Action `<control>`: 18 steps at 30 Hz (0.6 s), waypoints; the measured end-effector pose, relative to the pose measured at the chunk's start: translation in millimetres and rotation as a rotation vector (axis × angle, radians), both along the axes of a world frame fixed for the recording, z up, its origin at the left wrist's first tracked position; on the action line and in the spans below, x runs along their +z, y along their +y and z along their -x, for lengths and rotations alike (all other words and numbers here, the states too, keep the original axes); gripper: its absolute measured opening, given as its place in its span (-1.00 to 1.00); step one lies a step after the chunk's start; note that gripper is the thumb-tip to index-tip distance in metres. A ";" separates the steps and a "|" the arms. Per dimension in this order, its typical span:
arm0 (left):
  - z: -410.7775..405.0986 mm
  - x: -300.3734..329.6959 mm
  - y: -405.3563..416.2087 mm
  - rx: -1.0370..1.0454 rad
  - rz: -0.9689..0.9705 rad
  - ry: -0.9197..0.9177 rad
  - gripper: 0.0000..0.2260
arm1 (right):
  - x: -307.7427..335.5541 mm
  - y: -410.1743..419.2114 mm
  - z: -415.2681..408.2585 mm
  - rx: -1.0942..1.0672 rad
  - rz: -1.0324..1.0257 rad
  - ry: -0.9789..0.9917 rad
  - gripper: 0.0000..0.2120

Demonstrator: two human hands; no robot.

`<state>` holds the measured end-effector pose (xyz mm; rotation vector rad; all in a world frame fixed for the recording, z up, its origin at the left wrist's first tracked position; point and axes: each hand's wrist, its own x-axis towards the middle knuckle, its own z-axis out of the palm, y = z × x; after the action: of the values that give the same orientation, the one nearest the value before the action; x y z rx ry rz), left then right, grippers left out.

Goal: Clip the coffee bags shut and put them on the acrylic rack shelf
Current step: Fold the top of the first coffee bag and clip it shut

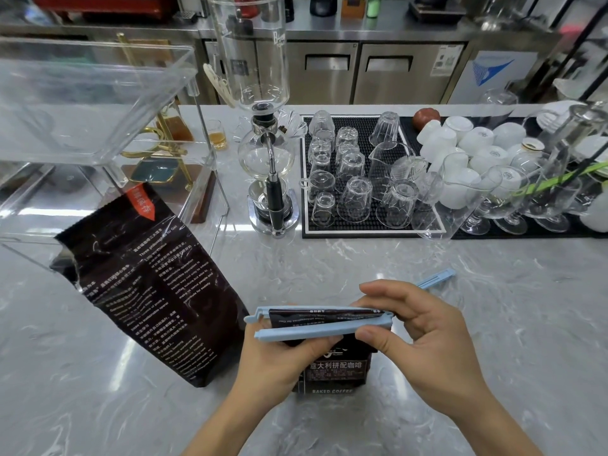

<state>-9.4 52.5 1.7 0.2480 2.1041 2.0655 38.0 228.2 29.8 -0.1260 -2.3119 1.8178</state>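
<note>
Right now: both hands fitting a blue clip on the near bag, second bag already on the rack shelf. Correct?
Not quite. The head view shows the second bag standing on the counter, leaning against the acrylic rack. Both hands, left and right, do hold the blue clip on the near bag.

I see grey marble counter (460, 307) under bright overhead glare; steel cabinets (378, 74) line back wall; black mats (307, 192) hold upturned glasses (353, 199), white cups (473, 139); siphon brewer (266, 133) stands mid-counter.

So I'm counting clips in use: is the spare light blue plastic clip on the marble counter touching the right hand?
Cannot tell. In the head view, the spare light blue clip runs behind the right hand, which hides where the two would meet.
</note>
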 end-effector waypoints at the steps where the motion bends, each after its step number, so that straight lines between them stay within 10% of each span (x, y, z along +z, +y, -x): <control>1: 0.2 0.4 -0.3 0.001 0.002 0.003 -0.88 | -0.3 -0.5 0.3 -0.004 -0.007 -0.002 -0.55; 18: -1.2 0.8 -5.2 -0.035 0.019 0.001 -0.83 | -4.0 -5.1 -1.0 -0.050 0.075 0.043 -0.67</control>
<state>-8.2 47.3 2.5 0.2807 2.1042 2.0251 39.0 223.1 25.8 -0.1523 -2.1921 1.8650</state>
